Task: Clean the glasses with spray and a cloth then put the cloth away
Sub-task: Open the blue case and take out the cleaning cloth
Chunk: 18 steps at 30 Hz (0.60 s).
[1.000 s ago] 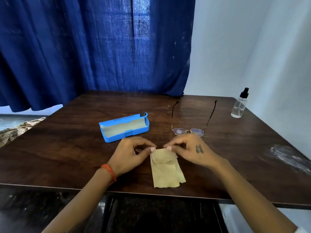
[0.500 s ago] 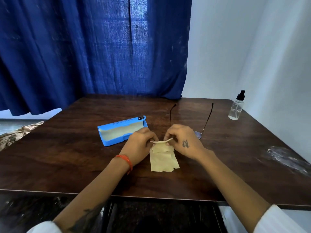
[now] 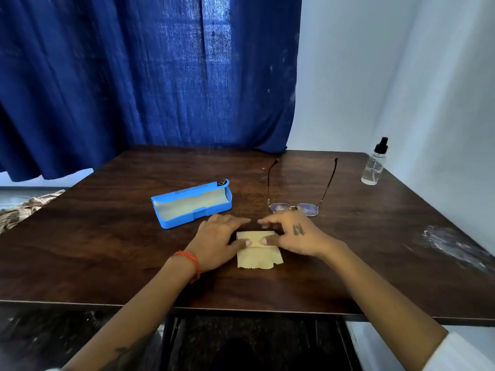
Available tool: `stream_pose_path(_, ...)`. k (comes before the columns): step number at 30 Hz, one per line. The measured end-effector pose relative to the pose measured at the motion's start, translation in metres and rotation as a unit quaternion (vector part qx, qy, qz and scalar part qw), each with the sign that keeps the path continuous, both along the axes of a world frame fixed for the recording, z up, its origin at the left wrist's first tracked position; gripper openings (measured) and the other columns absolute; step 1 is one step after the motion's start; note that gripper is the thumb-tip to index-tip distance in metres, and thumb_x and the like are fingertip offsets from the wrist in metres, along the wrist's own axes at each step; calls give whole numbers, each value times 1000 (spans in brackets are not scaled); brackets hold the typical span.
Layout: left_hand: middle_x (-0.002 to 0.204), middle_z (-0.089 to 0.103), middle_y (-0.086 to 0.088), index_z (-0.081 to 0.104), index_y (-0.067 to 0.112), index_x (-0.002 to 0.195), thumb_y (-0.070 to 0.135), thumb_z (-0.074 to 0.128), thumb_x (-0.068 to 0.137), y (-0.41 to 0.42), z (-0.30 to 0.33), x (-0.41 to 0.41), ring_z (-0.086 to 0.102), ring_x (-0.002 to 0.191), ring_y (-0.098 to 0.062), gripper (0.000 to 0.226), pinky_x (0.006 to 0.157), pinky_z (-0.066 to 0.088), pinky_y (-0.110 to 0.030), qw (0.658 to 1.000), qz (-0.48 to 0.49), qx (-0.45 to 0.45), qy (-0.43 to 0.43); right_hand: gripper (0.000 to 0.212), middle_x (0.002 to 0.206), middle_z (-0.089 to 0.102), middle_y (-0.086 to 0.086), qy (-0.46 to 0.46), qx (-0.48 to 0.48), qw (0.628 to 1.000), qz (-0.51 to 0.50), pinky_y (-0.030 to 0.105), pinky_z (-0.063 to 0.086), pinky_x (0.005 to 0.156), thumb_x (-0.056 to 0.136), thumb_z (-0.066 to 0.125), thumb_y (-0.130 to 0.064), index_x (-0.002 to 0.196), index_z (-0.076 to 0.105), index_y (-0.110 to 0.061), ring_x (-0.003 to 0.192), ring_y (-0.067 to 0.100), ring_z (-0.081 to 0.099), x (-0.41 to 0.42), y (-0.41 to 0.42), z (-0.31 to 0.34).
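A small yellow cloth [image 3: 257,253] lies folded on the dark wooden table [image 3: 107,250], near its front edge. My left hand [image 3: 218,241] and my right hand [image 3: 292,235] lie flat on either side of it, both thumbs pressing the folded flap down. The fingers are stretched out over the table beyond the cloth. The glasses [image 3: 294,208] rest just behind my right hand, lenses toward me and arms unfolded pointing away. An open blue glasses case [image 3: 191,203] lies behind my left hand. A clear spray bottle [image 3: 374,164] with a black top stands at the far right.
A blue curtain [image 3: 150,81] hangs behind the table and a white wall [image 3: 401,76] runs along the right side. A whitish smear [image 3: 444,242] marks the table's right part. Crumpled fabric [image 3: 24,210] lies beyond the left edge.
The pinched far edge of the cloth has been folded over toward me and laid down. Both hands went from pinching to flat, thumbs pressing the fold.
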<state>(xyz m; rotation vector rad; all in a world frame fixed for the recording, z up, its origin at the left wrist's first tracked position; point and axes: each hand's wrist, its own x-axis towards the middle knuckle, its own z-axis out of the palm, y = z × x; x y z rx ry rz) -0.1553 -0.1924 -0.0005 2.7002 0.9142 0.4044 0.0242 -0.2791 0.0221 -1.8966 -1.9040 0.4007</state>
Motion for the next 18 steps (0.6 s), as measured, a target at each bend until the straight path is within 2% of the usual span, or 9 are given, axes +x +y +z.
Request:
stream_pose_path(2,121,57,2,50,29,126,35,62,83,2,1,4,45,115,-16,45,100,37,-38,999,-15,-38,-22,38,96,67,-3,16,-25,999,14,25,49,79,77,73,-21,114,64,-16,88,9,61,-1,3,1)
stream_pose_path(5,100,62,3,65,25,104,19,70,76,0,3,9,55,93,-10,29,83,46,-23,992,-33,-62,-106,20,84,68,-1,25,25,999,17,27,49,71,72,75,-11,92,72,-15,77,11,61,1,2,3)
stream_pose_path(7,90,59,3,68,22,90,6,69,73,-3,4,16,52,79,-4,23,71,41,-9,986,-29,-40,-158,15,85,68,2,-10,99,995,6,32,49,76,71,73,-6,83,73,-14,81,13,61,4,0,2)
stream_pose_path(9,86,56,2,67,16,84,-5,62,73,-9,6,25,48,72,-3,24,66,36,-6,981,-27,-16,-191,18,90,66,3,-54,173,983,-11,33,49,79,72,68,0,80,72,-15,89,15,61,8,-3,0)
stream_pose_path(11,86,55,-3,65,9,82,-13,54,71,-14,5,34,45,72,-4,27,67,35,-5,977,-34,14,-210,22,92,66,3,-81,226,970,-19,30,51,77,72,64,5,79,71,-14,90,16,63,12,-9,-3)
stream_pose_path(13,87,57,-8,64,5,81,-18,48,69,-18,3,38,47,74,-7,31,69,35,-7,972,-47,36,-227,24,86,68,3,-106,271,957,-16,22,49,76,68,65,10,76,71,-12,84,16,64,16,-16,-7)
stream_pose_path(15,88,58,-10,65,4,81,-19,45,68,-22,1,38,51,78,-10,33,72,41,-16,971,-68,40,-225,28,81,69,3,-126,282,951,-1,16,43,75,63,66,14,74,72,-11,79,18,65,18,-25,-10)
stream_pose_path(18,88,61,-7,68,6,80,-17,46,68,-26,-1,31,54,79,-8,35,75,45,-19,973,-113,23,-199,36,81,72,3,-136,255,957,34,26,53,71,55,62,19,74,74,-10,77,22,67,22,-38,-17)
